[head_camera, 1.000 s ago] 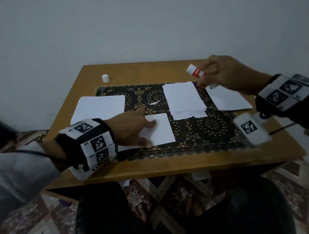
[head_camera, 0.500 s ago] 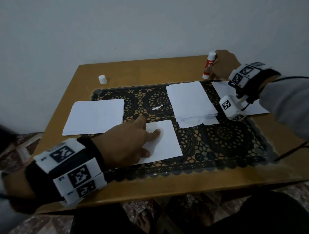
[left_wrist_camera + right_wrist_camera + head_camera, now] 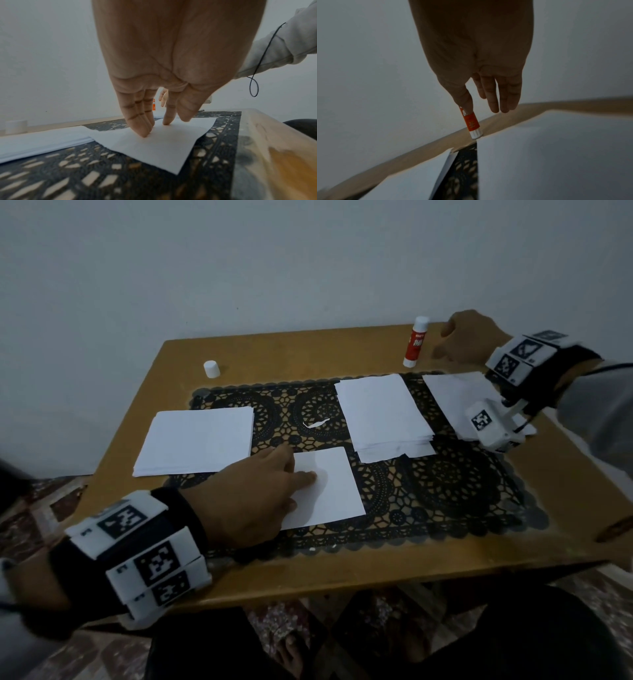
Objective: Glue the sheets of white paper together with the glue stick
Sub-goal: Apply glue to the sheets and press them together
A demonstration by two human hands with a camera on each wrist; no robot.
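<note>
Two hands at work: we press the single white paper sheet [image 3: 322,487] to the black lace mat [image 3: 445,491] with flat left hand [image 3: 253,501] fingertips, while our empty, relaxed right hand [image 3: 469,340] sits just right of the upright red-and-white glue stick [image 3: 415,342], nearest the far white sheets [image 3: 448,395]

Wooden table [image 3: 342,570] set against a pale grey wall [image 3: 274,261]. Black lace mat [image 3: 445,491] spread across its middle. Small torn white scrap [image 3: 315,423] lying on the lace. Patterned floor [image 3: 37,508] and dark trouser legs [image 3: 513,635] below the near edge.
</note>
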